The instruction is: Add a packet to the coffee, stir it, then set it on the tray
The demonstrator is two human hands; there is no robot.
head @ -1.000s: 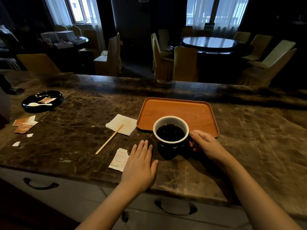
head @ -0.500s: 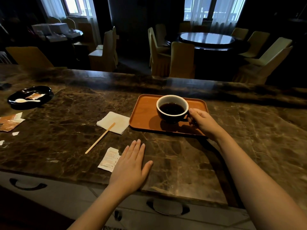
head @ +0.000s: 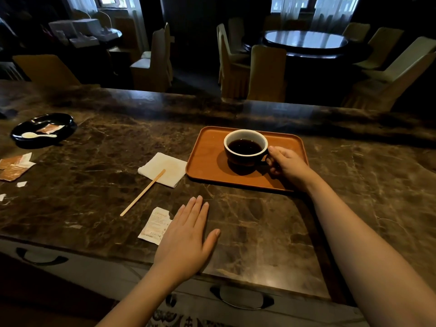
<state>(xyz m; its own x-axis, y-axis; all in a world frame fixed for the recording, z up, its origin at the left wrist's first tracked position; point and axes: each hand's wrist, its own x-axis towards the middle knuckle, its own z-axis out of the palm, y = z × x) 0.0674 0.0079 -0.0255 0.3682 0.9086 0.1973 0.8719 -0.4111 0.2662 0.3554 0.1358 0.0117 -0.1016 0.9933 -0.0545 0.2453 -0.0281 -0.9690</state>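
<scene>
A dark cup with a white inside (head: 245, 147), full of black coffee, stands on the orange tray (head: 207, 166) toward its back. My right hand (head: 286, 165) grips the cup's handle from the right. My left hand (head: 186, 237) lies flat on the marble counter near the front edge, fingers apart, holding nothing. A torn white packet (head: 154, 225) lies just left of it, partly under the hand's edge. A wooden stir stick (head: 142, 192) rests with its far end on a stained white napkin (head: 162, 168) left of the tray.
A black dish (head: 63, 120) with a white spoon (head: 39, 135) and a packet sits at far left. Brown packets (head: 14, 165) and paper scraps lie near the left edge. Drawer handles run below the counter front. Chairs and a round table stand beyond.
My right hand carried the cup from the counter in front of the tray up onto the tray. My left hand stayed flat on the counter.
</scene>
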